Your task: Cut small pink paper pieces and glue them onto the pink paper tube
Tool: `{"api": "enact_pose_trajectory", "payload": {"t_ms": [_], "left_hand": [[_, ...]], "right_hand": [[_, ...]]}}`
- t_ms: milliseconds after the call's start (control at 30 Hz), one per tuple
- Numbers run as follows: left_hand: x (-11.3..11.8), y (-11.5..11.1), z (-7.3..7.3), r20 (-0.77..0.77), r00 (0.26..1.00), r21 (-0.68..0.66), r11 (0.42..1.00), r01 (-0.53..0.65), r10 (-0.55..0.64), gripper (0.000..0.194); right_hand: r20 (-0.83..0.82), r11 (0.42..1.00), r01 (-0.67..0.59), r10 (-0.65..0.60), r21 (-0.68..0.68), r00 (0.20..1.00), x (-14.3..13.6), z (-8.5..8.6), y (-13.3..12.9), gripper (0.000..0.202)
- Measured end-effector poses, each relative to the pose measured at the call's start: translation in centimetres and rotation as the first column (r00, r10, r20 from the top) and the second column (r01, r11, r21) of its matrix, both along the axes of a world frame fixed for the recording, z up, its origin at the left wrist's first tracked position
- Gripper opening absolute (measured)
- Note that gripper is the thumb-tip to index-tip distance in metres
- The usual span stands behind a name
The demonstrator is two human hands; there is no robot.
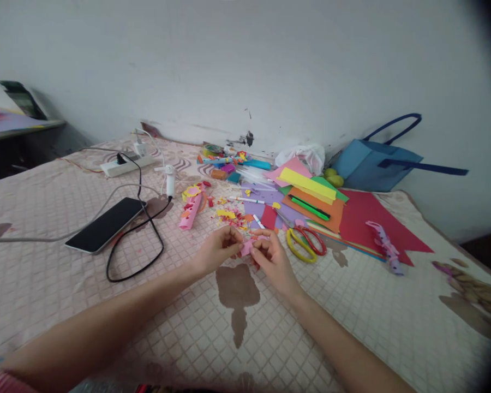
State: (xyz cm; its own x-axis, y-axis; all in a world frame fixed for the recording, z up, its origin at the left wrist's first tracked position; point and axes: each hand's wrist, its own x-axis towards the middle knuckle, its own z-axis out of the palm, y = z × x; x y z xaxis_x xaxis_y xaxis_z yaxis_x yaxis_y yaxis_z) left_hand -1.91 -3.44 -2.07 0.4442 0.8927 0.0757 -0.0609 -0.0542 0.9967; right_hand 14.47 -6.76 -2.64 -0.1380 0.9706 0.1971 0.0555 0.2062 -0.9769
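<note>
A small pink paper piece [247,247] is held between both hands at the middle of the view. My left hand [221,248] pinches its left side between thumb and fingers. On the other side my right hand [272,256] grips it with closed fingertips. Just beyond lie colourful paper scraps [233,213] and a yellow paper bit [226,214]. Scissors with yellow and red handles [301,245] rest right of my right hand. A pink paper roll with a yellow flower [192,206] lies to the left of the scraps.
At left are a black-screened tablet [108,225], looping cables and a white power strip [126,165]. Beyond the scissors lie coloured sheets [364,218], with green markers [310,207]. A decorated purple roll [385,248] is at right; a blue bag [376,164] stands behind.
</note>
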Motion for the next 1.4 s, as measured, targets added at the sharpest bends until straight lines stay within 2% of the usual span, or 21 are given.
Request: {"api": "enact_pose_trajectory", "payload": {"t_ms": [133,233,367,567,700,833,1133,1267,1400], "left_hand": [[-0.2,0.2,0.1,0.0,0.998,-0.027,0.998,0.058,-0.058,0.02],[-0.2,0.3,0.3,-0.028,0.997,-0.024,0.997,0.073,-0.073,0.017],[-0.2,0.1,0.5,-0.049,0.996,0.014,0.997,0.075,-0.074,0.012],[-0.1,-0.4,0.2,-0.13,0.991,0.21,0.978,0.013,0.015,0.016],[0.1,-0.7,0.0,-0.08,0.996,0.234,0.972,-0.021,0.041,0.015],[0.3,-0.6,-0.1,-0.024,0.999,0.18,0.983,-0.032,0.037,0.014],[0.6,-0.9,-0.5,0.053,0.995,0.077,0.993,-0.091,0.087,0.019],[0.7,-1.1,-0.4,0.116,0.99,-0.041,0.996,-0.077,0.081,0.019],[0.9,-1.3,-0.1,0.157,0.982,-0.132,0.988,-0.086,0.106,0.02]], "right_hand": [[0.147,0.993,-0.05,0.034,0.104,0.989,0.7,0.2,0.1,0.016],[0.237,0.99,-0.015,-0.019,0.143,0.971,1.1,0.1,0.3,0.019],[0.239,0.981,0.05,-0.095,0.19,0.966,1.2,-0.1,0.5,0.02],[0.275,0.962,0.087,-0.16,0.259,0.948,0.8,-0.1,0.2,0.017],[0.257,0.959,0.084,-0.157,0.271,0.954,0.6,0.1,-0.1,0.013],[0.177,0.969,0.101,-0.143,0.224,0.974,0.6,0.3,-0.2,0.005],[0.049,0.991,0.115,-0.119,0.074,0.992,0.1,0.3,-0.4,0.008],[-0.009,0.992,0.13,-0.13,-0.004,0.992,-0.3,0.1,-0.6,0.008],[-0.07,0.988,0.15,-0.152,-0.026,0.986,-0.5,-0.2,-0.6,0.007]]}}
